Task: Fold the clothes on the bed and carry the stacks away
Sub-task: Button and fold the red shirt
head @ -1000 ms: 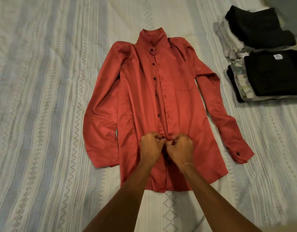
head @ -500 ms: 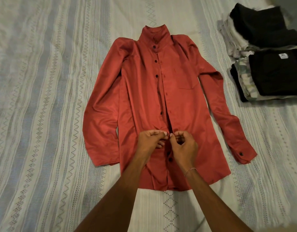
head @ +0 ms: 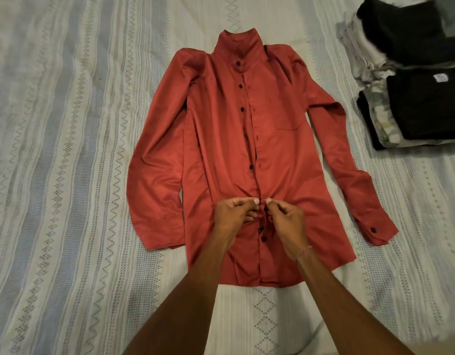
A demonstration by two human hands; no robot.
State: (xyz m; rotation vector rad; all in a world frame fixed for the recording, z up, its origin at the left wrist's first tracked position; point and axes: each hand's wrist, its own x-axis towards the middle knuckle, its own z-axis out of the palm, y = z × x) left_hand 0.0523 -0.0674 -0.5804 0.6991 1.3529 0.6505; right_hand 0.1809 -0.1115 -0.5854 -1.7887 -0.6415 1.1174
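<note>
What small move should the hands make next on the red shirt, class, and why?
Probably fasten the button at the placket: the left hand and right hand pinch opposite front edges of the red shirt, which gapes open above them.

Left hand (head: 233, 213) and right hand (head: 285, 216) covering placket of red shirt (head: 221, 149) where fingertips are meeting; button under them not showing. Both forearms running off bottom edge. Folded stacks (head: 410, 80) getting cut by top and right edges, upper part blurring. White tag (head: 440, 78) on black garment too small to read.
</note>
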